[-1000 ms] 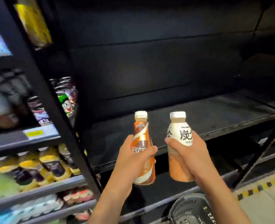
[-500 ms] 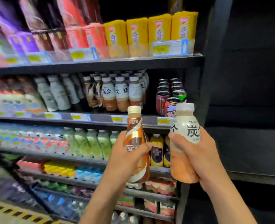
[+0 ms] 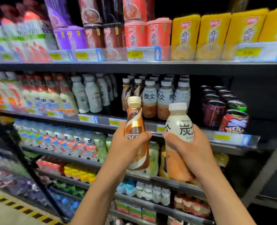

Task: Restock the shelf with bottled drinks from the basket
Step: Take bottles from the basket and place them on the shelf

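A: Obs. Your left hand grips the brown coffee bottle; your right hand grips the white-label bottle. Both are upright, just in front of the middle shelf.
B: Risk. The matching rows look packed; push in hard and you may topple the front bottles.

Left hand: I am watching my left hand wrapping round the lower half of the brown bottle, holding it upright, knuckles facing me.
Left thumb: my left thumb is lying across the label, its tip pointing toward the other hand.
Right hand: my right hand is gripping the white bottle round its middle.
Right thumb: my right thumb is pressing across the label, pointing back at the left hand.
Forearms: my left forearm and right forearm, both bare, are rising from below the hands and converging.
Spacing: the hands are sitting side by side, near but apart.
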Demonstrator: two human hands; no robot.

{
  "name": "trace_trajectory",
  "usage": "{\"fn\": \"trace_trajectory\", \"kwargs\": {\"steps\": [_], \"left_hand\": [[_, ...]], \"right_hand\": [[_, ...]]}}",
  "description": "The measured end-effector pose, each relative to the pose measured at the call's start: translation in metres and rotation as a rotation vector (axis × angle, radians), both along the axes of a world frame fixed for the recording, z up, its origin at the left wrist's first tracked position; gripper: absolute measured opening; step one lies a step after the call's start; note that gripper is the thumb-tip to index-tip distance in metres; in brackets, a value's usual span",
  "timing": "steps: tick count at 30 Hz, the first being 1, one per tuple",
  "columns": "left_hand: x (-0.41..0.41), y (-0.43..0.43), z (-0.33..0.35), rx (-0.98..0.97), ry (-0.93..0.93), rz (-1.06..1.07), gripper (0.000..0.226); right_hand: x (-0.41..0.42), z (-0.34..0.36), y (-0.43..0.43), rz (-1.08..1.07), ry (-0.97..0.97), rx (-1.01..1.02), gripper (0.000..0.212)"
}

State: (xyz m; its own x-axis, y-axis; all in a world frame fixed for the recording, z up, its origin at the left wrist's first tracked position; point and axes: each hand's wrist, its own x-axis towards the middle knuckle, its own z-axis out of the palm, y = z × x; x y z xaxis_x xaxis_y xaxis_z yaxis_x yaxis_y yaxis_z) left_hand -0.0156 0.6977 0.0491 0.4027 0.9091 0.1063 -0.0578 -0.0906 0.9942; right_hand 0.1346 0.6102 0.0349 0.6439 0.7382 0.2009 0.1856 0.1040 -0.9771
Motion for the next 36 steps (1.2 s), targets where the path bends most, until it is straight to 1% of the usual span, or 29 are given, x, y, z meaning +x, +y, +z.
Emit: {"fn": "trace_trajectory", "kwargs": {"steps": [4,9,14,17,18,21,23,24,27,29,31,32,33,34,36], "left_hand": [[0.003,0.036,0.000,0.024,-0.009,0.054,0.031],[0.007,0.077,0.003,0.009,0.000,0.073,0.044],[0.009,0.116,0.008,0.023,-0.017,0.083,0.044],[0.012,0.145,0.010,0.045,-0.009,0.071,0.041],[0.013,0.154,0.013,0.039,-0.001,0.060,0.038],[0.019,0.183,0.018,0.027,0.021,0.005,0.023],[0.024,0.200,0.018,0.027,0.051,-0.015,0.020],[0.026,0.206,0.019,0.033,0.079,-0.006,0.019],[0.034,0.226,0.013,0.050,0.170,0.012,0.025],[0.039,0.236,0.010,0.045,0.210,0.008,0.027],[0.041,0.242,0.006,0.054,0.274,0.009,0.022],[0.042,0.246,0.003,0.053,0.302,0.020,0.040],[0.043,0.249,0.001,0.075,0.327,0.021,0.032],[0.044,0.252,-0.002,0.093,0.327,0.040,0.041],[0.045,0.255,-0.005,0.120,0.325,0.033,0.048]], "right_hand": [[0.004,0.003,0.032,-0.005,-0.028,0.001,0.034],[0.014,0.010,0.072,-0.036,-0.052,0.003,0.039],[0.021,0.019,0.105,-0.090,-0.044,-0.015,0.042],[0.025,0.023,0.122,-0.136,-0.016,0.009,0.034],[0.026,0.024,0.127,-0.160,-0.004,0.020,0.035],[0.034,0.024,0.143,-0.248,0.025,0.042,0.052],[0.041,0.025,0.151,-0.300,0.034,0.043,0.061],[0.045,0.025,0.154,-0.325,0.028,0.037,0.059],[0.052,0.023,0.162,-0.370,-0.007,0.022,0.031],[0.055,0.020,0.165,-0.388,-0.044,-0.010,0.020],[0.057,0.017,0.168,-0.407,-0.079,-0.030,0.020],[0.059,0.016,0.169,-0.417,-0.091,-0.035,0.019],[0.060,0.016,0.170,-0.430,-0.106,-0.043,0.018],[0.062,0.015,0.170,-0.438,-0.126,-0.056,0.018],[0.064,0.012,0.170,-0.440,-0.151,-0.080,0.020]]}}
